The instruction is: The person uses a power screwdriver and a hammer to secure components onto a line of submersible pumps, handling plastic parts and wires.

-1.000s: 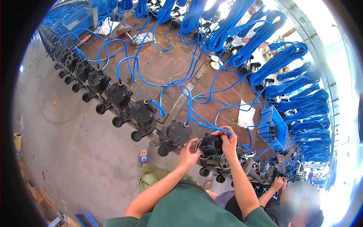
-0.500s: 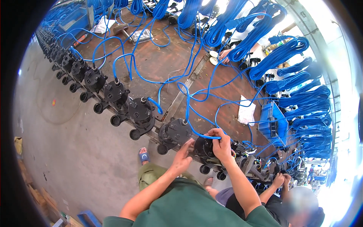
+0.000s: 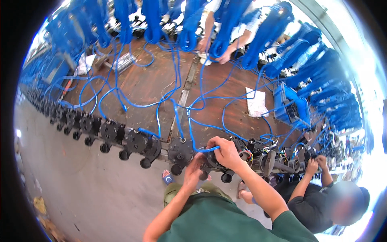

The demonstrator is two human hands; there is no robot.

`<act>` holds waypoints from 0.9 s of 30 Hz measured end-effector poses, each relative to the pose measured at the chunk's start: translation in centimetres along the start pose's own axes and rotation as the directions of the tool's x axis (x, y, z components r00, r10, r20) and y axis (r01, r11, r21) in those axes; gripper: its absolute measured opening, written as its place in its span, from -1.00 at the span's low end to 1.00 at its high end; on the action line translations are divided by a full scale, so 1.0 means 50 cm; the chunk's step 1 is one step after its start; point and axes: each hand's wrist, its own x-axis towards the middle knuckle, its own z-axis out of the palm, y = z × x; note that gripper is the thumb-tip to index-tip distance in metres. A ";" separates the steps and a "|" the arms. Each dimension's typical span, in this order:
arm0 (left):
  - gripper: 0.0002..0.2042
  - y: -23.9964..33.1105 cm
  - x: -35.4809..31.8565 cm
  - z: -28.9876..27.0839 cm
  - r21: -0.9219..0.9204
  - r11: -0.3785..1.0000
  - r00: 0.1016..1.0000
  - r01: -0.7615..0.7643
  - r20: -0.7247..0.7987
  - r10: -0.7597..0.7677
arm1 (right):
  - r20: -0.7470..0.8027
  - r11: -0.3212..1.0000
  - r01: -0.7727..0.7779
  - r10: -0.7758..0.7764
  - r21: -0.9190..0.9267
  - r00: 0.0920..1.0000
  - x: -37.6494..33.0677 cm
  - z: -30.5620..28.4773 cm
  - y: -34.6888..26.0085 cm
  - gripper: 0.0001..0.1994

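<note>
My right hand [image 3: 226, 153] is closed round a blue cable [image 3: 203, 151], just above a black round housing [image 3: 211, 160] in the row at the near bench edge. My left hand [image 3: 194, 172] rests against the left side of that housing, with its fingers bent in and partly hidden. Left of it stands another black housing [image 3: 180, 151] with a blue cable rising from its top. To the right, an opened unit shows coloured wires [image 3: 250, 155].
More black housings [image 3: 109, 131] line the bench edge leftward. Loose blue cables cross the brown bench [image 3: 145, 88], with a white packet [image 3: 256, 103] and a blue bin [image 3: 288, 107]. Coiled cables [image 3: 268, 34] hang along the far side. Co-workers' hands [image 3: 225, 54] work opposite and at right [image 3: 316, 164].
The view has shifted, so the bench sits differently. My left hand has drawn in against the housing; my right hand keeps hold of the blue cable. A co-worker's hands opposite show more fully.
</note>
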 end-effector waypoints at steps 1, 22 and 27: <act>-0.29 -0.007 0.001 -0.007 -0.018 1.000 1.000 0.003 -0.001 -0.003 | 0.005 1.000 0.005 -0.005 -0.001 1.000 0.002 -0.001 -0.001 -0.81; -0.45 0.054 0.118 0.072 0.383 0.924 0.999 0.009 0.038 -0.025 | -0.097 0.254 0.015 0.314 0.967 0.944 0.169 -0.201 -0.056 -0.76; -0.45 0.041 0.111 0.092 0.548 0.830 0.992 -0.101 -0.011 0.128 | -0.184 0.849 -0.240 0.361 0.471 0.914 0.069 -0.247 -0.001 -0.68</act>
